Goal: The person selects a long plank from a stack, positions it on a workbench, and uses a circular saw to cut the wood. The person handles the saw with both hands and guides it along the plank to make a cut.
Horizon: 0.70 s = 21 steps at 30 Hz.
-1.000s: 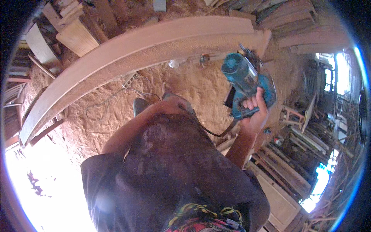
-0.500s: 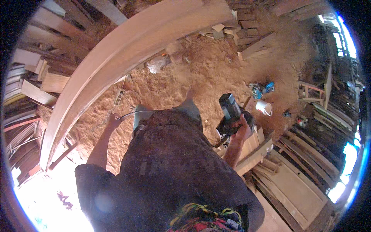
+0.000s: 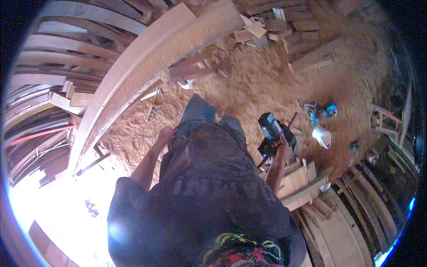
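My right hand point(image 3: 283, 149) is closed round the handle of a black and grey power tool point(image 3: 269, 127), held up beside my right thigh. The tool has a box-shaped grey motor housing and a dark body; its exact kind is unclear. Close by my left thigh, my left hand point(image 3: 167, 134) has its fingers curled, and whatever may be in them is hidden. To the left and ahead, a large curved wooden beam point(image 3: 129, 73) arcs across the view, apart from both hands.
Sawdust covers the ground. A power strip point(image 3: 151, 114) with a looped cable lies left. At right are a blue power tool point(image 3: 330, 110) and a white bucket point(image 3: 322, 136). Stacked boards point(image 3: 73, 58) line the left; wooden pieces point(image 3: 300, 178) lie by my right arm.
My left hand has come in toward my thigh, and the dark cord it held no longer shows. My legs have shifted in a step. The power tool stays in my right hand.
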Each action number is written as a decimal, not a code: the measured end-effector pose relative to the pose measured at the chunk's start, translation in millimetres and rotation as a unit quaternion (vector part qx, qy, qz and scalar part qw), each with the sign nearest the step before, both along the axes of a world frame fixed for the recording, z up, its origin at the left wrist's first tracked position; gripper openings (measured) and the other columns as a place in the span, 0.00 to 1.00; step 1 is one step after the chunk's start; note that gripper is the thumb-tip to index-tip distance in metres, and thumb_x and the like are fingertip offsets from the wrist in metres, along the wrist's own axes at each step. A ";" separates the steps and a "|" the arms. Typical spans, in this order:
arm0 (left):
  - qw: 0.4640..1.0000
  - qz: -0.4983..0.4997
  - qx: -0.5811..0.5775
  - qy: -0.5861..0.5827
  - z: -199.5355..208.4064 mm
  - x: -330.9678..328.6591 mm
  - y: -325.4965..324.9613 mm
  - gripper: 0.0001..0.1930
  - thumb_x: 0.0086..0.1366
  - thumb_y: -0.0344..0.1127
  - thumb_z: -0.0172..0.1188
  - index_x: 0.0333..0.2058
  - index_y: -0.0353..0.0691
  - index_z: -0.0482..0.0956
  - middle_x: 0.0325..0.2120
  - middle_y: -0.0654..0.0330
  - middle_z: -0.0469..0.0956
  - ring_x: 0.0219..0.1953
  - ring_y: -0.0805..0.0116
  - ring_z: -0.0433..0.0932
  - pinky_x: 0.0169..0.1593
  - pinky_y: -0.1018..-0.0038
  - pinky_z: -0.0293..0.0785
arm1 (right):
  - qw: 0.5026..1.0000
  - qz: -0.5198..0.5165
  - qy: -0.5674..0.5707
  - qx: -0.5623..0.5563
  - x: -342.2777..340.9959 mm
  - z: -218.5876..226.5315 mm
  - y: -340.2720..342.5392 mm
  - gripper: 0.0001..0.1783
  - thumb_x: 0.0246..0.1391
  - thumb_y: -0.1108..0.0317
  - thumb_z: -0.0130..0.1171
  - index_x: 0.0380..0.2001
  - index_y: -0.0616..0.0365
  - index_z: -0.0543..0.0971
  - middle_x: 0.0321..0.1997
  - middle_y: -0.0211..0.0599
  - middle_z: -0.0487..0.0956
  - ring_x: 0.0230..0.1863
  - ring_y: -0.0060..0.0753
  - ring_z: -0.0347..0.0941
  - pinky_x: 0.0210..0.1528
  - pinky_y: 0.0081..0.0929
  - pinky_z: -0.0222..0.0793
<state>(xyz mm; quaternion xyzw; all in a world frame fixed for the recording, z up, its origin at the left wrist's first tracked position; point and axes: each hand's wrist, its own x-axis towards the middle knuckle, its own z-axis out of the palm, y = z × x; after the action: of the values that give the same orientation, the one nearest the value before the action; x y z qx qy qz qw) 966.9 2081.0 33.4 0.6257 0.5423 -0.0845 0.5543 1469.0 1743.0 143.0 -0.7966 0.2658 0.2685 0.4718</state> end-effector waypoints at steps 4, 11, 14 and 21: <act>0.989 0.008 0.002 -0.150 -10.2 83.4 4.0 0.19 0.67 0.50 0.69 0.31 0.36 0.86 0.28 0.60 0.85 0.36 0.69 0.83 0.43 0.67 0.79 | 0.998 -0.013 -0.028 0.053 32.4 -19.1 -21.1 0.17 0.60 0.58 0.70 0.21 0.50 0.77 0.21 0.27 0.73 0.21 0.26 0.69 0.24 0.30 0.67; 0.980 -0.045 0.018 -0.191 20.8 242.4 69.6 0.14 0.68 0.43 0.69 0.35 0.36 0.86 0.35 0.59 0.85 0.40 0.70 0.83 0.47 0.67 0.79 | 0.995 -0.062 0.005 0.078 77.3 16.0 23.3 0.18 0.63 0.53 0.68 0.38 0.59 0.86 0.29 0.34 0.82 0.26 0.30 0.76 0.27 0.34 0.73; 0.957 -0.061 0.082 -0.272 74.8 271.1 103.7 0.13 0.67 0.42 0.69 0.38 0.36 0.86 0.39 0.57 0.86 0.43 0.67 0.84 0.50 0.66 0.79 | 0.990 -0.067 -0.005 0.126 82.0 57.7 122.1 0.13 0.63 0.56 0.65 0.28 0.50 0.78 0.22 0.28 0.75 0.21 0.29 0.71 0.25 0.31 0.69; 0.940 -0.011 0.167 -0.297 114.3 305.2 136.6 0.14 0.71 0.44 0.66 0.45 0.38 0.84 0.42 0.58 0.86 0.48 0.64 0.85 0.54 0.66 0.81 | 0.988 0.051 0.012 0.146 164.1 10.5 127.1 0.15 0.67 0.59 0.61 0.25 0.48 0.73 0.19 0.26 0.70 0.19 0.27 0.66 0.23 0.28 0.65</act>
<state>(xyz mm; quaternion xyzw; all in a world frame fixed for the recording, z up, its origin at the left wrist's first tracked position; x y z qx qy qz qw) 1272.1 2217.6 147.7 0.7116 0.3523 0.1909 0.5772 1633.1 1870.1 153.5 -0.7281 0.1888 0.3379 0.5657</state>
